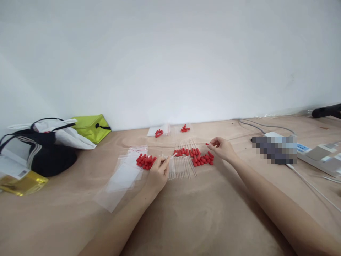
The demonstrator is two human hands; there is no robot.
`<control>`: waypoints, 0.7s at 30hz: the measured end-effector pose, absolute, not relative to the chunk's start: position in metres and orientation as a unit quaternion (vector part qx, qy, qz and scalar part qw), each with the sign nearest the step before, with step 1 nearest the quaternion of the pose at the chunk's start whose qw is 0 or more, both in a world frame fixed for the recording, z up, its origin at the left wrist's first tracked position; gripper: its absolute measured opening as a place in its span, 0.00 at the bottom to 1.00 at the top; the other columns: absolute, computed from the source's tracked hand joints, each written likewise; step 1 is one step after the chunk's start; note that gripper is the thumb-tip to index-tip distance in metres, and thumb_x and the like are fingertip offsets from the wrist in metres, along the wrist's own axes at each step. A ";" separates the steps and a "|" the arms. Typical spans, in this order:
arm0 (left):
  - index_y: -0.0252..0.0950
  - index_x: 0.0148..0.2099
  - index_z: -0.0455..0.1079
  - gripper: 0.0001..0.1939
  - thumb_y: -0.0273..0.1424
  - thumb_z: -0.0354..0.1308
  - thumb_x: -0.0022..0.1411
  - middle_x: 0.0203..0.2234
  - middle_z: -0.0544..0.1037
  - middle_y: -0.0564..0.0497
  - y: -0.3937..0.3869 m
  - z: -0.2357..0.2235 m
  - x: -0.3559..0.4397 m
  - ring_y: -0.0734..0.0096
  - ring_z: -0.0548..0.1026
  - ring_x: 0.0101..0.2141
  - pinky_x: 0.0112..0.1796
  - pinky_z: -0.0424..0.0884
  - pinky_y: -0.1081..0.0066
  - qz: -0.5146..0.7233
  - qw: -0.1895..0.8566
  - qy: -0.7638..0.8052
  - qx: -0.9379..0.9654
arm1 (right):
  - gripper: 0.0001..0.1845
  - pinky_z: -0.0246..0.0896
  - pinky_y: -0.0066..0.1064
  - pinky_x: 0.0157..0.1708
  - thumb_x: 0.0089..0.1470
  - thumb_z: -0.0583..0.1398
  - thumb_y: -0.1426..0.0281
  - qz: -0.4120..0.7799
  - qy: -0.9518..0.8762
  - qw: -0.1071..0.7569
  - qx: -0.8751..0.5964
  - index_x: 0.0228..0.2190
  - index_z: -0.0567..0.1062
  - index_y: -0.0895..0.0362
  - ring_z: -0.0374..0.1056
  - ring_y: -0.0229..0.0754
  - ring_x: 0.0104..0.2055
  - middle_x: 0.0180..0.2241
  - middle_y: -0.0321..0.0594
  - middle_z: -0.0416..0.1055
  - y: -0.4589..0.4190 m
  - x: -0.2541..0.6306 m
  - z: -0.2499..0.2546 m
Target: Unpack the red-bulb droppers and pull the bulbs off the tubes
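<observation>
My left hand (160,170) is closed on a thin pale stick (174,155), whose tip points up and to the right. Between the thumb and finger of my right hand (220,147), a small red cap (207,144) is pinched, apart from the stick. Side by side on the table lie many thin sticks (183,169), with a row of red caps (181,152) along their far side. One pile of red caps (203,160) lies below my right hand. Another heap of caps (145,161) sits just left of my left hand, partly on clear plastic bags (124,176).
Farther back, two small groups of red pieces (159,133) rest on plastic bags near the wall. A lime-green bag (92,128) and a black bag (52,156) stand at left. On the right are a white power strip (309,153), cables and a pixelated object (274,150).
</observation>
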State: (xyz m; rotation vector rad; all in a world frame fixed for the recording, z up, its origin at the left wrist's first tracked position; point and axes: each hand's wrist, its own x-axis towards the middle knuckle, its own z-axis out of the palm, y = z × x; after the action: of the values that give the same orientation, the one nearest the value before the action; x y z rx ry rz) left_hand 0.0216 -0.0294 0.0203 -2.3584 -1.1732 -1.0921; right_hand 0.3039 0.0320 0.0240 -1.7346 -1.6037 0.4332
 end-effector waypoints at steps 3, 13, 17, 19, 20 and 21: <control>0.34 0.42 0.67 0.12 0.21 0.45 0.58 0.28 0.70 0.49 -0.025 0.016 0.029 0.72 0.70 0.31 0.34 0.69 0.73 -0.395 0.134 -0.392 -0.820 | 0.08 0.55 0.25 0.27 0.43 0.57 0.63 0.171 -0.640 0.308 -0.683 0.24 0.70 0.56 0.65 0.35 0.26 0.24 0.35 0.71 0.036 0.301 0.022; 0.33 0.36 0.67 0.07 0.25 0.48 0.58 0.32 0.72 0.46 -0.028 0.008 0.039 0.69 0.71 0.33 0.35 0.71 0.70 -0.351 0.071 -0.355 -0.863 | 0.10 0.50 0.33 0.38 0.44 0.57 0.60 0.142 -0.651 0.236 -0.707 0.22 0.73 0.53 0.67 0.40 0.31 0.24 0.34 0.73 0.030 0.292 0.022; 0.33 0.38 0.67 0.08 0.30 0.52 0.57 0.34 0.72 0.45 -0.032 0.008 0.036 0.66 0.71 0.36 0.37 0.70 0.67 -0.329 0.036 -0.364 -0.871 | 0.12 0.49 0.34 0.39 0.46 0.55 0.60 0.134 -0.649 0.217 -0.717 0.24 0.74 0.53 0.67 0.41 0.34 0.26 0.36 0.73 0.030 0.288 0.026; 0.32 0.39 0.67 0.09 0.32 0.53 0.56 0.35 0.72 0.44 -0.033 0.009 0.035 0.65 0.71 0.37 0.38 0.70 0.66 -0.319 0.026 -0.363 -0.875 | 0.12 0.48 0.36 0.41 0.46 0.55 0.60 0.129 -0.648 0.205 -0.722 0.25 0.74 0.52 0.66 0.42 0.35 0.27 0.36 0.73 0.032 0.283 0.028; 0.32 0.39 0.67 0.11 0.33 0.54 0.56 0.35 0.72 0.44 -0.034 0.010 0.034 0.65 0.71 0.37 0.38 0.70 0.66 -0.313 0.023 -0.363 -0.877 | 0.12 0.48 0.37 0.41 0.46 0.55 0.60 0.127 -0.647 0.197 -0.726 0.25 0.74 0.52 0.66 0.43 0.36 0.28 0.37 0.73 0.034 0.280 0.030; 0.32 0.39 0.68 0.12 0.35 0.55 0.55 0.36 0.72 0.44 -0.035 0.011 0.034 0.64 0.70 0.38 0.38 0.69 0.65 -0.306 0.025 -0.363 -0.880 | 0.12 0.48 0.39 0.42 0.45 0.55 0.60 0.124 -0.645 0.189 -0.730 0.26 0.74 0.52 0.66 0.45 0.38 0.29 0.38 0.73 0.036 0.277 0.031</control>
State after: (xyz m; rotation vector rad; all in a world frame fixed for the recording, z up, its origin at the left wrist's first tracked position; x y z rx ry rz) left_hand 0.0335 -0.0354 0.0115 -2.7209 -1.1237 -0.9463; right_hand 0.2769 0.0364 0.0308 -2.0537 -1.8126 0.3489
